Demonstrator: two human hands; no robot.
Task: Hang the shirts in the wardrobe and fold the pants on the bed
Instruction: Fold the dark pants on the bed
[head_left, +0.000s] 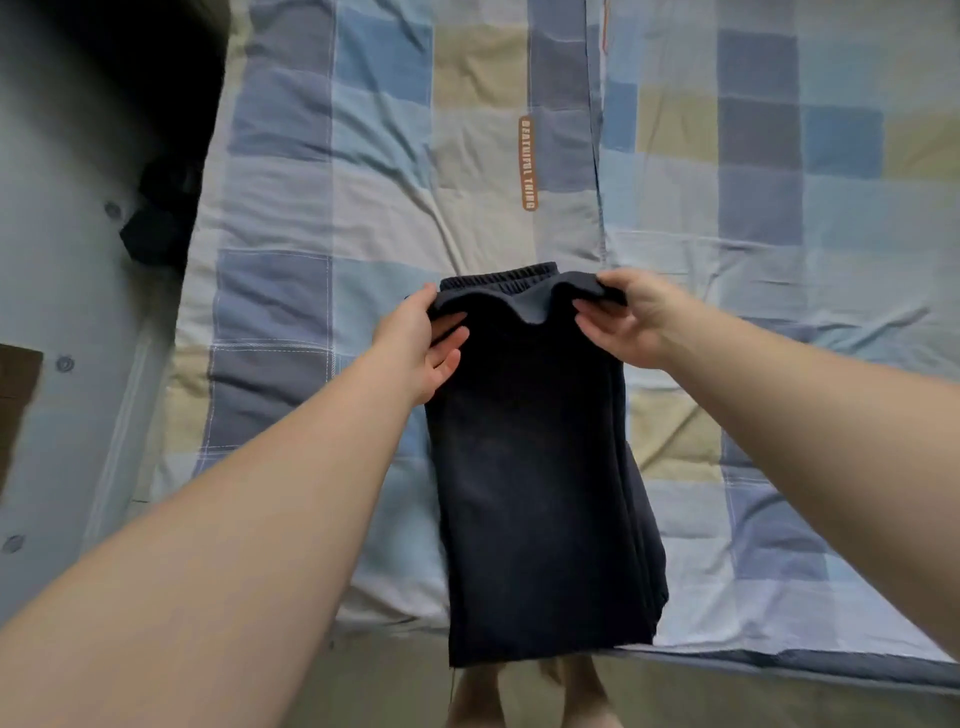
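A checked patchwork quilt (322, 156) in blue, grey and beige covers the bed, a pale grey panel (57, 291) at its left.

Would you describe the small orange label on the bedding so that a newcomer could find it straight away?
Start from the checked quilt of blue, grey and beige squares that covers the bed. Beyond the dark pants held by both hands, a narrow orange label runs lengthwise on a pale square. It alone carries white lettering.

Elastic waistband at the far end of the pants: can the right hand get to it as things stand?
Probably yes. The right hand grips the folded edge of the dark pants just short of the waistband, with nothing between, but it would have to let go first.
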